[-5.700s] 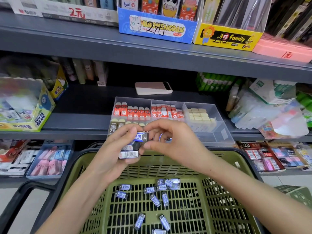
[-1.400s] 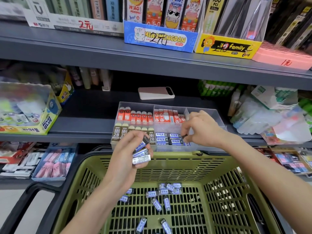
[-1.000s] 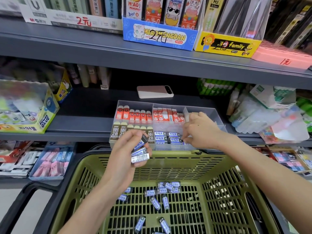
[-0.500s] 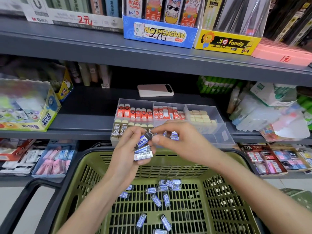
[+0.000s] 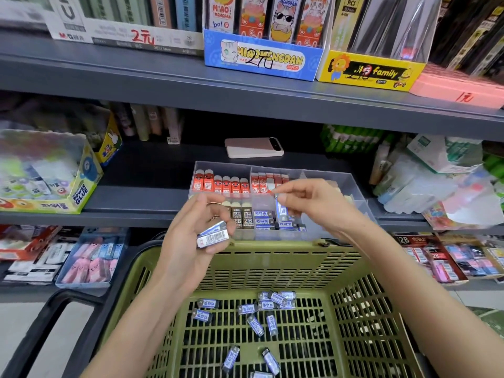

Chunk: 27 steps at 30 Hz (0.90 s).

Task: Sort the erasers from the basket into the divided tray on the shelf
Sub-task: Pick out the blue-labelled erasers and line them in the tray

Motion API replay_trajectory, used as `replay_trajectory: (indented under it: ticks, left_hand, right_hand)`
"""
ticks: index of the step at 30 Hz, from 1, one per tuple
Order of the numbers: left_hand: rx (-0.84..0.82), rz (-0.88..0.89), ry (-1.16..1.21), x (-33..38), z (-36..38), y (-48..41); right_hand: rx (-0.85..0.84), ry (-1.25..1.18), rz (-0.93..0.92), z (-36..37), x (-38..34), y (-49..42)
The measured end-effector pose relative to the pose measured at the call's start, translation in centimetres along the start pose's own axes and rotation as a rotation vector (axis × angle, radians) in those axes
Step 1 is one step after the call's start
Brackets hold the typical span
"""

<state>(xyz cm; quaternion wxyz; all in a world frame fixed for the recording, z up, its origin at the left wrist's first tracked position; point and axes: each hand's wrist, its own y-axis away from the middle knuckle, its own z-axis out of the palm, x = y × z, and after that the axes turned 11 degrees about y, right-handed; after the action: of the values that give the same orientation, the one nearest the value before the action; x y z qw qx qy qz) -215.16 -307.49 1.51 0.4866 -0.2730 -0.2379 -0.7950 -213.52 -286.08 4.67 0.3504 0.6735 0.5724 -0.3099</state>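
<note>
- Eraser (image 5: 281, 211) in a blue-and-white sleeve, stood on end and pinched between the thumb and forefinger of the right hand (image 5: 313, 203); that hand's other fingers are loosely curled behind the pinch
- It hangs just above the front middle compartment of the divided tray (image 5: 341, 179), where matching blue-and-white erasers (image 5: 272, 222) lie flat in rows
- left hand (image 5: 191, 233) has its fingers curled round a small stack of erasers (image 5: 213, 236), thumb on top, a barcode side facing the camera; the stack is held in front of the tray's front left corner, above the far rim of the basket
- In the tray, red-sleeved erasers (image 5: 221, 184) stand in the two back compartments on the left and middle, and dark 2B erasers (image 5: 242, 216) stand at front left; the right compartment is mostly hidden behind the right hand
- green basket (image 5: 272, 248) sits below the shelf edge, both forearms reaching over it; about a dozen loose erasers (image 5: 275, 302) lie scattered on its slotted floor
- grey shelf (image 5: 141, 197) carries the tray at its front edge, with a pink phone (image 5: 253, 147) lying flat behind the tray and a glue box (image 5: 79, 186) well apart to the left
</note>
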Motion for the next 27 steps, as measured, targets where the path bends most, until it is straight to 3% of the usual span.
replay_trajectory:
  ticks: [6,13,17,20,23,25,27]
  left_hand:
    - [-0.001,0.048,0.026,0.3,-0.3,-0.2]
    - [0.017,0.037,0.024,0.1,-0.3,-0.3]
    - [0.011,0.033,0.027,0.1,-0.3,-0.3]
    - [0.008,0.034,0.022,0.1,-0.2,-0.2]
    - [0.012,0.034,0.011,0.1,-0.2,-0.1]
    - [0.017,0.035,-0.001,0.0,-0.2,-0.1]
    - [0.021,0.043,-0.036,0.0,-0.2,0.0]
  right_hand:
    - [-0.108,0.343,-0.027,1.8,1.4,-2.1]
    - [-0.244,0.339,-0.003,2.8,2.4,-2.7]
    - [-0.203,0.225,0.053,1.7,2.7,-2.4]
    - [-0.205,0.318,0.048,1.8,2.1,-1.8]
    - [-0.001,0.530,-0.071,2.6,1.3,-1.1]
    - [0.130,0.408,-0.211,3.2,-0.2,0.2]
    - [0.090,0.230,-0.389,3.9,-2.1,1.8]
